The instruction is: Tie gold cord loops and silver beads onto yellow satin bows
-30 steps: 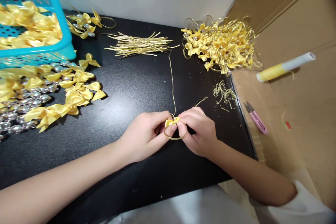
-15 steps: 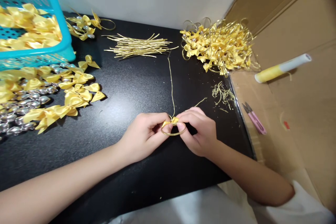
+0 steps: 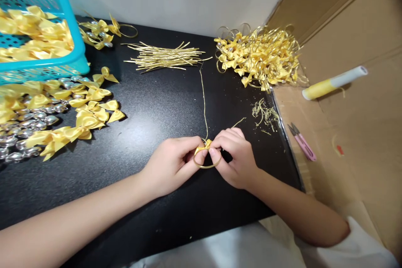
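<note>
My left hand (image 3: 171, 163) and my right hand (image 3: 234, 157) meet over the black table (image 3: 157, 104), both pinched on a small yellow ribbon bow (image 3: 203, 146) that sits on a gold ring (image 3: 204, 165). A thin gold cord (image 3: 203, 100) runs from the bow away toward the back of the table. A second short cord end (image 3: 239, 122) sticks out to the right past my right hand.
A turquoise basket (image 3: 59, 21) of yellow bows stands at the back left, with loose bows (image 3: 88, 113) and silver beads (image 3: 28, 121) beside it. Cut gold cords (image 3: 165, 55) lie at the back. Finished bow rings (image 3: 260, 56) are heaped right. On cardboard lie pink snips (image 3: 301, 142) and a thread spool (image 3: 333, 83).
My fingers have shifted slightly on the bow and the ring has tilted a little. Both hands stay in the same place.
</note>
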`<state>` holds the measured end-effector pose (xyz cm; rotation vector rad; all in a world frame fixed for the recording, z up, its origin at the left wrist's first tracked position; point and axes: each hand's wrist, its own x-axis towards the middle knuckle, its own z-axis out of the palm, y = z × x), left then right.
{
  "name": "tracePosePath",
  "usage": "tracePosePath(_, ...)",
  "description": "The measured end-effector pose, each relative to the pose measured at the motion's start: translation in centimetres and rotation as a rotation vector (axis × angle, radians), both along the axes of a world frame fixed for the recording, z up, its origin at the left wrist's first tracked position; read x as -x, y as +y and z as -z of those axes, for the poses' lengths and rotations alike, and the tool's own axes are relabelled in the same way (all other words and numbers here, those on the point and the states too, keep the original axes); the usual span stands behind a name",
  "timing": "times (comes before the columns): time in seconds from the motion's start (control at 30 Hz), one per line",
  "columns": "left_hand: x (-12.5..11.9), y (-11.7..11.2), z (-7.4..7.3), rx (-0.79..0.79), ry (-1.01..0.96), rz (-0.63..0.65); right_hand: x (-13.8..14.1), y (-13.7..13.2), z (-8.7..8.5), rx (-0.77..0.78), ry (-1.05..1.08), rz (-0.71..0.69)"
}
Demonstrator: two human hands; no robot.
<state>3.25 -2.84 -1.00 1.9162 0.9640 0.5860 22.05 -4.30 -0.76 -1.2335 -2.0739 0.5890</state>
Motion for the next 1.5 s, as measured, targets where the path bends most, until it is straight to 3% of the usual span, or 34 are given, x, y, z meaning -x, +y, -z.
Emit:
tracePosePath(0.43, -0.1, -0.1, 0.0, -0.005, 0.030, 0.006, 0.1, -0.1, 0.2, -0.070, -0.006, 0.054)
tracePosePath(0.53, -0.1, 0.0, -0.1, 0.039, 0.006, -0.020, 0.1, -0.3, 0.1, -0.158, 0.029, 0.116)
tracePosePath(0.67, -0.2, 0.1, -0.1, 0.088, 0.001, -0.078, 0.2, -0.8, -0.2, -0.318, 0.068, 0.002)
tracePosePath(0.73, -0.3, 0.1, -0.2, 0.089, 0.004, -0.095, 0.4, -0.9, -0.2, -0.344, 0.018, 0.043)
tracePosePath(0.87, -0.4, 0.1, -0.3, 0.031, 0.016, -0.084, 0.7, -0.6, -0.3, -0.237, -0.135, 0.165)
tracePosePath(1.07, -0.5, -0.1, -0.4, -0.007, 0.053, -0.027, 0.8, -0.3, -0.3, -0.036, -0.118, 0.118)
tracePosePath(1.2, -0.4, 0.1, -0.6, 0.165, 0.003, -0.061, 0.7, -0.2, -0.5, 0.059, 0.105, 0.099)
tracePosePath(1.4, -0.1, 1.2, -0.9, 0.396, -0.135, -0.111, -0.6, 0.2, -1.0, 0.322, 0.511, -0.214)
tracePosePath(1.5, 0.0, 1.7, -1.2, 0.461, -0.193, -0.176, -1.6, 0.2, -1.5, 0.394, 0.696, -0.244)
